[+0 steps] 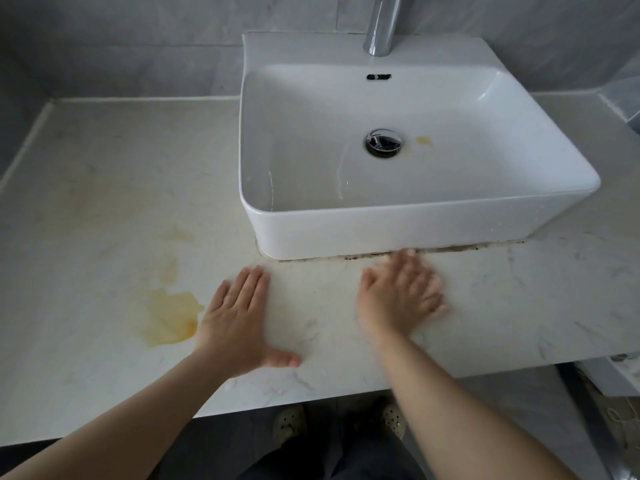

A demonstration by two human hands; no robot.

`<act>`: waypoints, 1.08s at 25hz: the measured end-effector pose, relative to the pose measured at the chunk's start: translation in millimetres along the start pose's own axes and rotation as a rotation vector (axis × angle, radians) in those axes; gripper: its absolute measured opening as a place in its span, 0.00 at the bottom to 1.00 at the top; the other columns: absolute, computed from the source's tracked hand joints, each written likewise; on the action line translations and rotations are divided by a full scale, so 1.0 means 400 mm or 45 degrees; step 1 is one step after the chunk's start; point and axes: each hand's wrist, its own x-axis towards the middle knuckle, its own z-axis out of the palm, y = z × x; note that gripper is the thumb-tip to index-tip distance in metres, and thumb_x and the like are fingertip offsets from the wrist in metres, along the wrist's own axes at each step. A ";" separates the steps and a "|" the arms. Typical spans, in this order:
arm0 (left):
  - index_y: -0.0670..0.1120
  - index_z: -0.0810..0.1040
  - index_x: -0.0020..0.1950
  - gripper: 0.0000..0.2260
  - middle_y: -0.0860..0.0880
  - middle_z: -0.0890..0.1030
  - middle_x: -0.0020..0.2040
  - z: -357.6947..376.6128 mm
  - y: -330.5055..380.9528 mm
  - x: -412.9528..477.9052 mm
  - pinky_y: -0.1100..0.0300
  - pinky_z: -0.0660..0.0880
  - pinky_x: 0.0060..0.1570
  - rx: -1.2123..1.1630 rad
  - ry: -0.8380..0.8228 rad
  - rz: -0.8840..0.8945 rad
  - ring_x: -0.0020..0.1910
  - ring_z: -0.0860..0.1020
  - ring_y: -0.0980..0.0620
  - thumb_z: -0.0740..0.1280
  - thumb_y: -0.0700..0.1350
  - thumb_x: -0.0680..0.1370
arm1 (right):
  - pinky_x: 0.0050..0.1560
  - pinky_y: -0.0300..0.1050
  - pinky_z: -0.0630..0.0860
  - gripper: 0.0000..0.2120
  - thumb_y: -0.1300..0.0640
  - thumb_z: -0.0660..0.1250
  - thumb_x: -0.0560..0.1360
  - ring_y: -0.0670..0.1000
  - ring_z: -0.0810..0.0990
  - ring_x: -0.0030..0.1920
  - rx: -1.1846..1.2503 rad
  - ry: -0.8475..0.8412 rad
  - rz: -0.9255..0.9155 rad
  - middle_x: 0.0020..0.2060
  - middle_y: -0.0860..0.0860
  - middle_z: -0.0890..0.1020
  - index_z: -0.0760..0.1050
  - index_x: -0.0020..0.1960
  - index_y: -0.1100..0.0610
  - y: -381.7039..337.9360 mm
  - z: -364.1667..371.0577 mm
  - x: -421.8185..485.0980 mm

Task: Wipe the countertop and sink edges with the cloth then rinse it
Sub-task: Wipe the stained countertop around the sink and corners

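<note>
Flat on worktop [104, 202] before washbasin [381, 233] lie left hand [239, 323] and blurred right hand [398, 299], fingers straight, holding nothing visible; cloth not discernible; advise firm overlapping strokes along grimy basin seam [467, 250], then yellow stain [169, 317].

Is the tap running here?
Off: no stream falls from the tap spout into the sink, whose basin shows only thin wet streaks, no pooled water.
</note>
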 end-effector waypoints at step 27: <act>0.38 0.64 0.71 0.50 0.40 0.64 0.72 0.061 -0.017 -0.017 0.48 0.47 0.69 0.225 0.122 0.051 0.73 0.56 0.44 0.43 0.77 0.67 | 0.72 0.62 0.45 0.28 0.42 0.45 0.77 0.59 0.52 0.75 -0.082 0.103 -0.058 0.76 0.52 0.56 0.54 0.76 0.46 0.167 -0.025 -0.013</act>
